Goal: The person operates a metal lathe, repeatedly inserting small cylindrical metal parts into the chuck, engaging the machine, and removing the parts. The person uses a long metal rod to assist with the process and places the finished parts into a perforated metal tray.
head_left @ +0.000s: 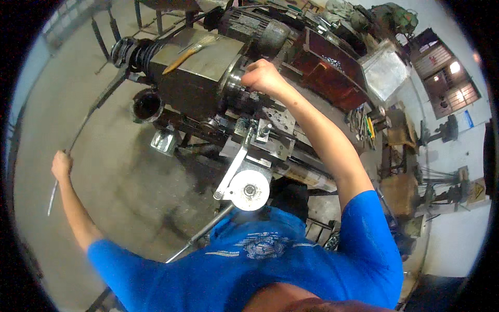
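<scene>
My left hand point(62, 165) is wrapped round a long metal lever point(82, 130), out at the far left. The lever's thin end sticks out below my fist, and its other end rises to the dark pulley end point(136, 53) of a lathe. My right hand point(262, 77) is closed at the shiny round chuck point(236, 80), on the right face of the headstock point(200, 65). Its fingertips are hidden, so what they grip does not show. A brush with a wooden handle point(183, 60) lies on top of the headstock.
Close to my body is a white round dial point(249, 190) with a lever arm. A tool post point(264, 130) stands on the carriage beyond it. An electric motor point(254, 31) sits behind the headstock. A dark red metal box point(327, 67) holds small parts. Several tools point(366, 127) stand at the right.
</scene>
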Motion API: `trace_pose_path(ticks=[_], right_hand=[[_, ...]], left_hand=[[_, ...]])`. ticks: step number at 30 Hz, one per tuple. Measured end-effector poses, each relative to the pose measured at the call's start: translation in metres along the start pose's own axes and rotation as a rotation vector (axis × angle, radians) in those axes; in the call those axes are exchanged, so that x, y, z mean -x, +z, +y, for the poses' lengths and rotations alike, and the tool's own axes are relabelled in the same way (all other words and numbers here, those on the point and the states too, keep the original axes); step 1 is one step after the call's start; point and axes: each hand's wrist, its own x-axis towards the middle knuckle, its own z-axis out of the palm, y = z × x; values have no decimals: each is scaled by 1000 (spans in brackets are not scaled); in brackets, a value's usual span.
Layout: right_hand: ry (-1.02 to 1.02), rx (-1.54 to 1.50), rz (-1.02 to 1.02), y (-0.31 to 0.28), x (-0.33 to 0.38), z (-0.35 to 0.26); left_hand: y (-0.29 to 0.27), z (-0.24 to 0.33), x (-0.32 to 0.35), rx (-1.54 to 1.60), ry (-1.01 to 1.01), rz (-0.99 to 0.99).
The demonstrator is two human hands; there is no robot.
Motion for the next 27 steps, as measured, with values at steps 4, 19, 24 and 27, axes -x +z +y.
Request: trace_pose_path(ticks=[4, 19, 24, 27], right_hand=[[-82, 285, 57, -26, 22, -3], [484, 107, 374, -183, 310, 175], [686, 371, 536, -209, 407, 271], [995, 556, 430, -219, 457, 310]], left_hand=[[14, -9, -3, 34, -48, -112], [95, 274, 132, 88, 734, -305], [110, 261, 117, 0, 752, -244], [77, 249, 151, 179, 609, -244]])
